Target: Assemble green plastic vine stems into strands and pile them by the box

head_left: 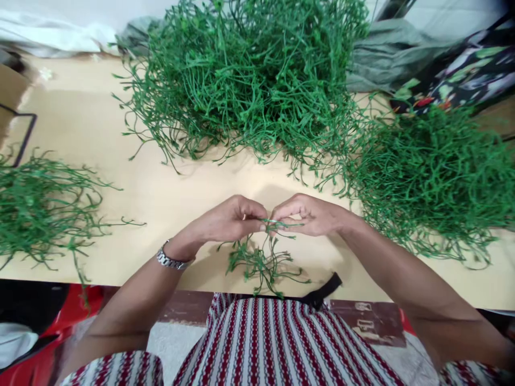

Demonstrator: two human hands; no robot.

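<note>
My left hand [233,219] and my right hand [308,215] meet above the near part of the table, fingertips almost touching. Both are closed in a pinch on thin green stems [277,223] with small forked tips, which look artificial. Below my fingers a small cluster of the same green stems [261,262] spreads towards the table's front edge. Whether it hangs from my fingers or lies on the table I cannot tell. The exact spot where the fingertips grip is partly hidden. A metal watch [173,260] is on my left wrist.
A large heap of green stems [257,80] covers the back middle of the pale table [161,187]. Further piles lie at the right [438,166] and left [44,209]. A black strap [324,289] crosses the front edge. Floral fabric [462,72] lies at the back right.
</note>
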